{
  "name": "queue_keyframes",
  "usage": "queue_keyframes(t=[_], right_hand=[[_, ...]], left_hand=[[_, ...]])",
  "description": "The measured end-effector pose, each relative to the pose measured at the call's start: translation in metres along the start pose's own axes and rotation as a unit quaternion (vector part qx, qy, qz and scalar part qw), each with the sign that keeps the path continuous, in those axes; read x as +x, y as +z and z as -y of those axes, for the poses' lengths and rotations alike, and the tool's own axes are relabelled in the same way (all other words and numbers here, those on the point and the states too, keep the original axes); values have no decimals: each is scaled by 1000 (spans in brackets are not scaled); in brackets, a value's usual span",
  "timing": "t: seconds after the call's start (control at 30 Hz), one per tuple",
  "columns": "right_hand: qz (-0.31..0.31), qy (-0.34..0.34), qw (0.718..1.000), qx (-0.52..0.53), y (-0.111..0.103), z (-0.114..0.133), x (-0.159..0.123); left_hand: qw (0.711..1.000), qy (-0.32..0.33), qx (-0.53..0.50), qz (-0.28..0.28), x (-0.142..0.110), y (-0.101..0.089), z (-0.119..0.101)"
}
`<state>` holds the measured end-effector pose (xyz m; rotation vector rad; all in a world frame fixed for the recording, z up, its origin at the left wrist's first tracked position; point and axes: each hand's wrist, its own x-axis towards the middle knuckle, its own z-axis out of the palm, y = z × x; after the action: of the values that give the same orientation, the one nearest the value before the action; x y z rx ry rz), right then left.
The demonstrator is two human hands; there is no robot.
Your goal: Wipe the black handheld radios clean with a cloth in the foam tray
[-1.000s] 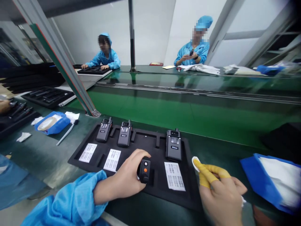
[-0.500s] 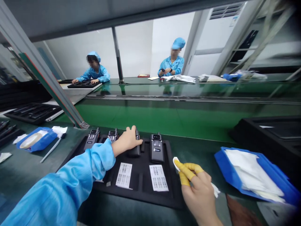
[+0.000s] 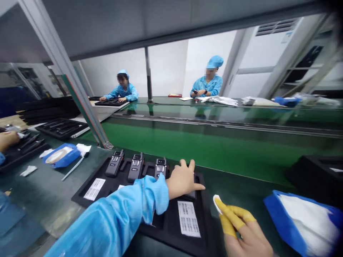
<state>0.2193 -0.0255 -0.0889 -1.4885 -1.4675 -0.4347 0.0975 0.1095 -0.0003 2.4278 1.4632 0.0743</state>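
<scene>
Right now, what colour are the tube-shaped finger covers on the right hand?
Yellow finger covers on the right hand, shown in the head view.

Matt foam-like tray point(image 3: 205, 214), smooth plastic handsets point(image 3: 135, 167), paper labels point(image 3: 189, 218), glossy green surface point(image 3: 166, 139), cloth sleeve point(image 3: 112, 214).

We count four radios point(image 3: 135, 172) along the far edge of one black tray point(image 3: 205, 223), the rightmost mostly covered. We see two labels point(image 3: 189, 218) in full toward its near corners, plus slivers of others. Past its right edge we count one white pad point(image 3: 216, 204); on the worktop point(image 3: 50, 194), two blue boxes point(image 3: 278, 219), one beyond each end of the tray.
</scene>
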Motion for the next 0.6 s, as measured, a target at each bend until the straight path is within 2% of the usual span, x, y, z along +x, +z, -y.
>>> queue_keyframes(t=[0.07,0.17,0.33,0.43,0.5,0.6], right_hand=[[9,-4,1000,-11,0,-8,-3],[17,-10,1000,-18,1,-17,-6],[-6,-17,1000,-11,6,-13,-1],[-26,2,1000,13,7,2,8],[-10,1,999,44,4,20,14],[38,-24,994,99,-4,53,25]], left_hand=[[999,-2,-48,12,3,0,4],[990,16,-138,20,-8,-11,20],[958,52,-282,10,-58,-31,57],[901,65,-429,19,-92,-31,77],[873,69,-483,20,-112,-28,84],[885,79,-458,7,-131,-24,84]])
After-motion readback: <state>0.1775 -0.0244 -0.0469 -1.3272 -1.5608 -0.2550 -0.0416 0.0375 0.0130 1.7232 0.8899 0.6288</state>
